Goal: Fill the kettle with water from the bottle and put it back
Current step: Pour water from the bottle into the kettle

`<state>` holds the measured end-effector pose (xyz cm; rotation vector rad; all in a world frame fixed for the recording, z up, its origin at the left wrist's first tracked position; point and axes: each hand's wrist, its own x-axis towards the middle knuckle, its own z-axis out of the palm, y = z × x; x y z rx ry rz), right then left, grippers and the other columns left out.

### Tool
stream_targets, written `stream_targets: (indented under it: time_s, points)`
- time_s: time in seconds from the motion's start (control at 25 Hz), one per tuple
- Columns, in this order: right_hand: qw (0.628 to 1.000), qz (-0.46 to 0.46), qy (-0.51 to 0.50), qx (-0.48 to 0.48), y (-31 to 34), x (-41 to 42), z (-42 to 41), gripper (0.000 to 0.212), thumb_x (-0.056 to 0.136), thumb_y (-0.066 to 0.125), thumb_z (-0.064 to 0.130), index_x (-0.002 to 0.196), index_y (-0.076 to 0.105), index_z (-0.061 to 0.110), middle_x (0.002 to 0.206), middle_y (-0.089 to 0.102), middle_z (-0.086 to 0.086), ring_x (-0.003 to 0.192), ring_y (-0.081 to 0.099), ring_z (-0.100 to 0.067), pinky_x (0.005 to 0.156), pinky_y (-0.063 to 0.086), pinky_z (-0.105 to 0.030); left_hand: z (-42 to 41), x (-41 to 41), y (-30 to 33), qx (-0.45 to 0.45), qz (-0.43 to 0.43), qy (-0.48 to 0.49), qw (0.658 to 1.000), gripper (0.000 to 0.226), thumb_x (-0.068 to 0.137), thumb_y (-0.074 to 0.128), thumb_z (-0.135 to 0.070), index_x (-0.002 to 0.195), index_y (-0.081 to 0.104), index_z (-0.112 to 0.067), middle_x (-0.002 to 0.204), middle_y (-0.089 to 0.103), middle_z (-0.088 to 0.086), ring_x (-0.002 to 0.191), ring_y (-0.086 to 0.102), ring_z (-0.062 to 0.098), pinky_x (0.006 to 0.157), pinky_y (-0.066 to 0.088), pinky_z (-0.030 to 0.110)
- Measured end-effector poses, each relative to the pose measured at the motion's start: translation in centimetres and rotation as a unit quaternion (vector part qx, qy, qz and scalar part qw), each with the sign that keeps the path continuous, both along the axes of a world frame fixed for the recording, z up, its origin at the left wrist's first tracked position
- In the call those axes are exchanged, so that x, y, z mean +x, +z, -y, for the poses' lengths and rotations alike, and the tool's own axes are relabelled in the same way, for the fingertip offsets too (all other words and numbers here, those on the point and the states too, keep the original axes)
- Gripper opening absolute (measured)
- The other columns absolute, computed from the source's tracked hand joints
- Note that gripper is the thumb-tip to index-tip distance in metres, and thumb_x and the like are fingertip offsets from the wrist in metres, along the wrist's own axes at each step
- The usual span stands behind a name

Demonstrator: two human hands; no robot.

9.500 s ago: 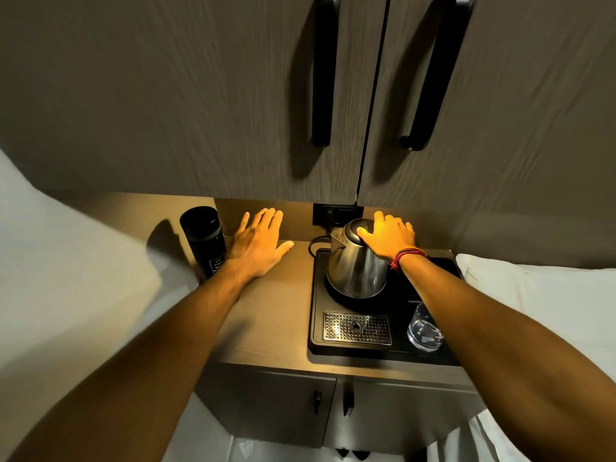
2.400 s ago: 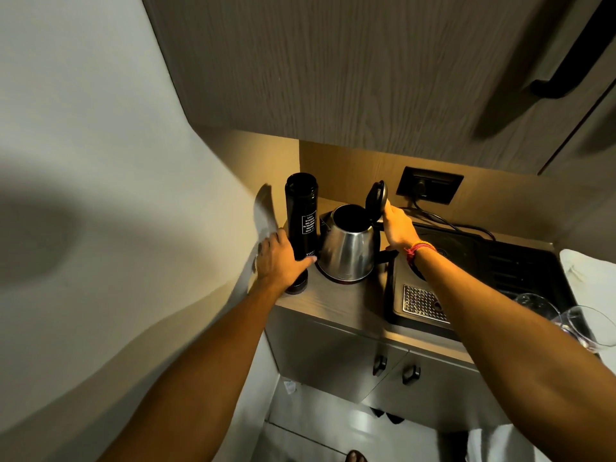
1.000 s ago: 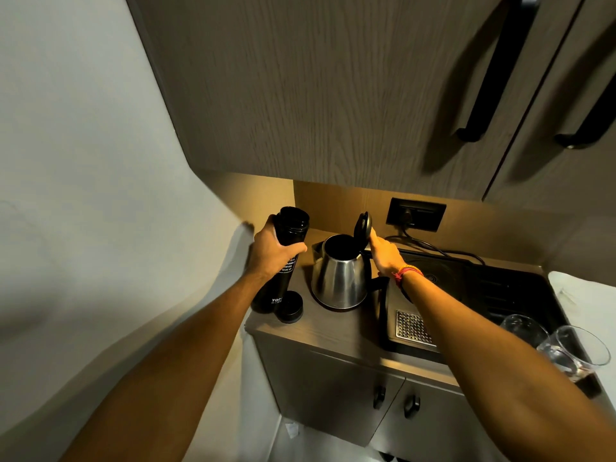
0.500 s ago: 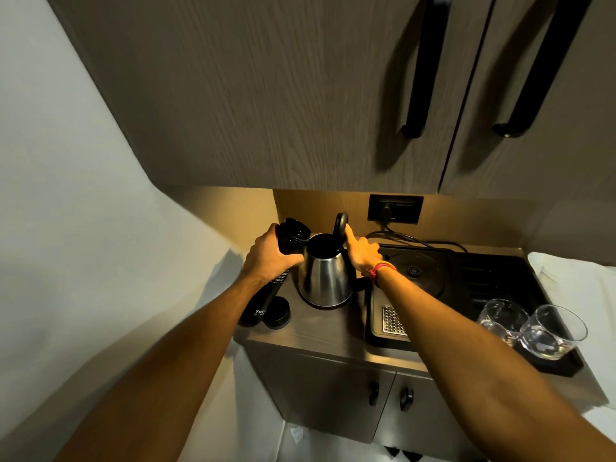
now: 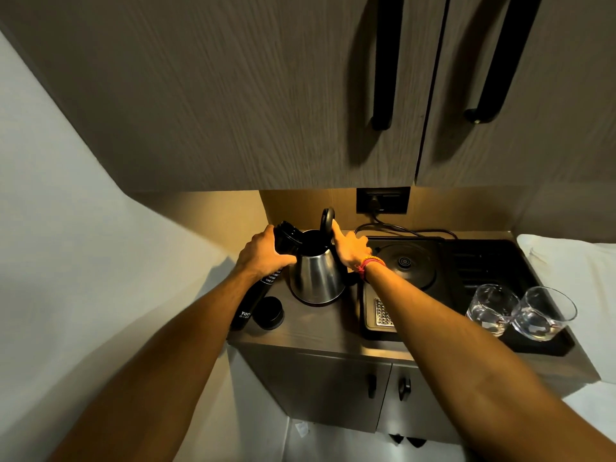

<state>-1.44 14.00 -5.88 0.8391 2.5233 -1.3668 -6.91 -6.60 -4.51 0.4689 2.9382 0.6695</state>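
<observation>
A steel kettle (image 5: pixel 317 278) stands on the wooden counter (image 5: pixel 320 328), left of the black tray, with its black lid (image 5: pixel 326 219) flipped upright. My right hand (image 5: pixel 350 248) rests at the lid and handle side, holding the lid open. My left hand (image 5: pixel 263 253) grips a tall black bottle (image 5: pixel 256 295) and tilts it, its open mouth at the kettle's rim. The bottle's black cap (image 5: pixel 270 312) lies on the counter beside the kettle. No water stream is visible.
The black tray (image 5: pixel 533 341) holds the round kettle base (image 5: pixel 405 263), a metal drip grid (image 5: pixel 383 313) and two glasses (image 5: pixel 520 310). A cord runs to the wall socket (image 5: pixel 382 201). Cupboard doors with black handles hang overhead. White bedding lies at the right.
My left hand lifted the bottle off the counter and tilted it further, bringing its mouth to the kettle's opening. My right hand stays at the open lid.
</observation>
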Motion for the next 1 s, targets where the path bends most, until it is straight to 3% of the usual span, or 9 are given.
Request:
stream_targets:
  time_s: [1.0]
  points:
    - [1.000,0.006,0.009,0.021,-0.09,-0.19,-0.20,0.104,0.074,0.011,0.086,0.147,0.026,0.013,0.154,0.020,-0.026,0.139,0.023,-0.050,0.115,0.020,-0.063,-0.55,0.16,0.94,-0.082,0.027,-0.003,0.996,0.077,0.064,0.081,-0.049,0.127,0.048,-0.018,0.114,0.061,0.005,0.101,0.060,0.023,0.084,0.053,0.039]
